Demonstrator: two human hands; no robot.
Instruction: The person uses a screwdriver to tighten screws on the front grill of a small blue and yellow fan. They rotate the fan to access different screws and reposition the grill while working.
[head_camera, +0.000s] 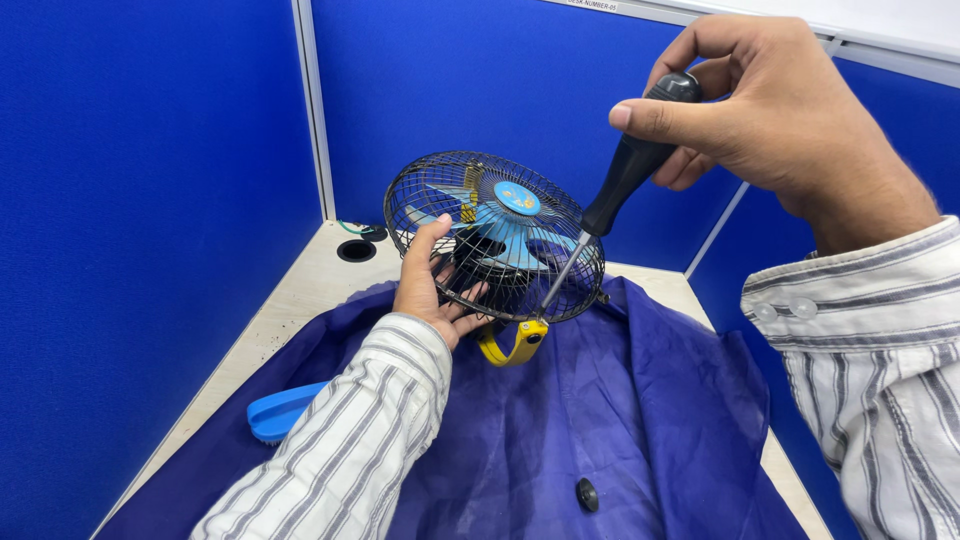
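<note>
A small fan (497, 235) with a black wire cage, blue blades and a yellow bracket (515, 343) below it is held tilted above a dark blue cloth (600, 420). My left hand (430, 285) grips the cage from its left rear side, fingers through the wires. My right hand (745, 105) holds a black-handled screwdriver (628, 170); its metal tip touches the cage's lower rim near the yellow bracket.
A blue plastic piece (280, 410) lies on the cloth's left edge. A small black knob (587, 494) sits on the cloth near the front. Blue partition walls (150, 200) enclose the light wooden desk (300, 290), which has a round cable hole (356, 250).
</note>
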